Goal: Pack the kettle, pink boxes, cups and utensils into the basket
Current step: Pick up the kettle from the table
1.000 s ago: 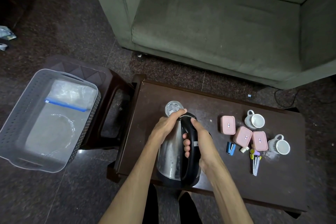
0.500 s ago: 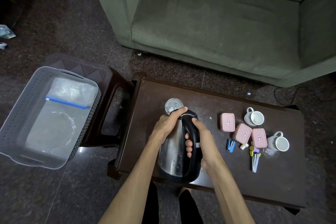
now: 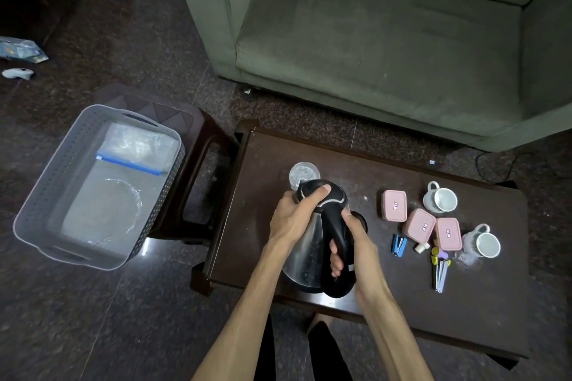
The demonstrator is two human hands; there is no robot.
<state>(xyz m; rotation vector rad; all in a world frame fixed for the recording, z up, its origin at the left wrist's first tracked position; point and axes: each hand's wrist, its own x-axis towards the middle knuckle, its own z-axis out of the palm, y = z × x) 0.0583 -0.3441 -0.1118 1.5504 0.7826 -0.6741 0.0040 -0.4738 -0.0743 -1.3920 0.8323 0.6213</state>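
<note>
On a dark wooden coffee table (image 3: 309, 151) before a green sofa (image 3: 371, 40), the right hand (image 3: 356, 244) clenches the steel kettle (image 3: 305, 257) by its black handle; the left hand (image 3: 294, 216) grips its lid. Pink boxes (image 3: 419, 224) and cups (image 3: 441, 199) lie to the right, the grey basket (image 3: 40, 192) well left.

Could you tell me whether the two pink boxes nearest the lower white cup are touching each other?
Touching: the head view shows the middle pink box and the right pink box meeting along their edges with no table between.
</note>
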